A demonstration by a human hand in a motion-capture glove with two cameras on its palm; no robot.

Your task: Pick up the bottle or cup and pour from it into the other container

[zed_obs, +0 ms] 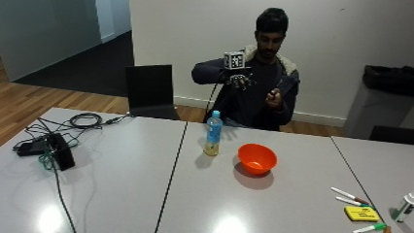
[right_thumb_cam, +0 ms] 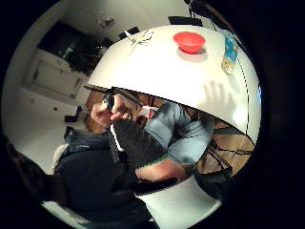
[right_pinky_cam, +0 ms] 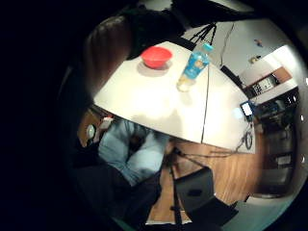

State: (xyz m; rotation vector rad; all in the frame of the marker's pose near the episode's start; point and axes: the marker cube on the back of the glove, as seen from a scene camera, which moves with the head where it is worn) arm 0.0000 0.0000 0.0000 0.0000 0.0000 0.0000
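Bottle [zed_obs: 213, 133] with a blue cap and a blue label stands upright on the white bench [zed_obs: 271, 204], near the seam between two tabletops; a little pale yellow liquid sits in its base, and the writing on the label is too small to read. Just beside it, toward the marker end of the bench, sits an orange-red bowl [zed_obs: 257, 158], apart from the bottle and open side up. Both lie well apart from the hands: the gloved right hand [zed_obs: 240, 80] is raised at chest height above the far edge of the bench, fingers relaxed and spread, holding nothing. Its open shadow shows on the bench in the thumb-side palm view, and both palm views look down on the bottle [right_pinky_cam: 195, 66] and bowl [right_pinky_cam: 156, 57] from a distance. The bare hand [zed_obs: 274, 95] is held near the chest with fingers curled; what it holds, if anything, I cannot tell. At one end of the bench lie markers [zed_obs: 349, 195] and a yellow block [zed_obs: 361, 213]; at the other, a black box [zed_obs: 60, 151] and coiled black cables [zed_obs: 85, 120]. A black chair [zed_obs: 150, 91] stands behind the bench, on wood flooring before a plain white wall.
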